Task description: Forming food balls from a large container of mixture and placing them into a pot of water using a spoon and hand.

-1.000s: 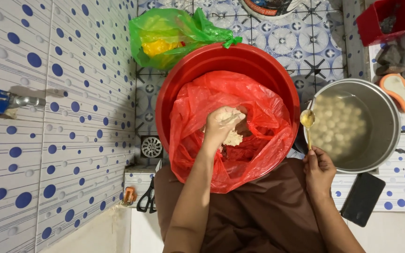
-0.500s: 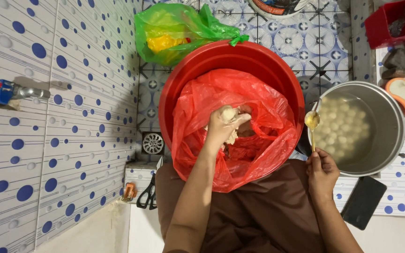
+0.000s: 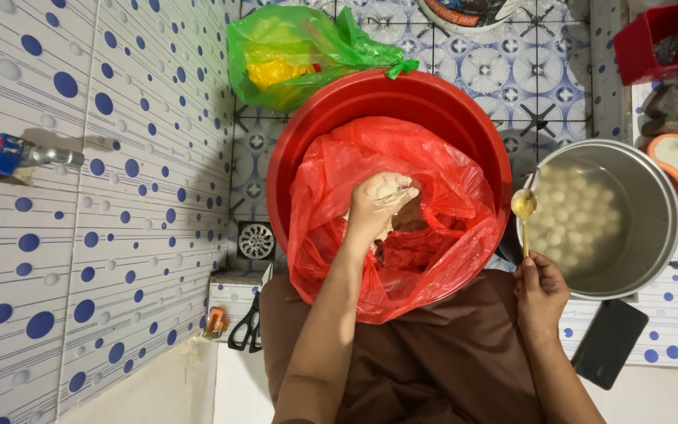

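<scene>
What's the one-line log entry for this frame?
left hand: squeezing pale dough over red bag in red basin | right hand: holding spoon at steel pot rim | pot: pale balls in water

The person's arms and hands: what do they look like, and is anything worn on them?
Both forearms are bare, with no sleeves, gloves, watch or bracelet in view. The left hand is smeared with pale, sticky dough across its fingers. The right hand looks clean and wears no ring that I can see.

Wall: on your left, white wall tiles with blue dots, tap mounted.
Floor: patterned blue floor tiles, round drain.
</scene>
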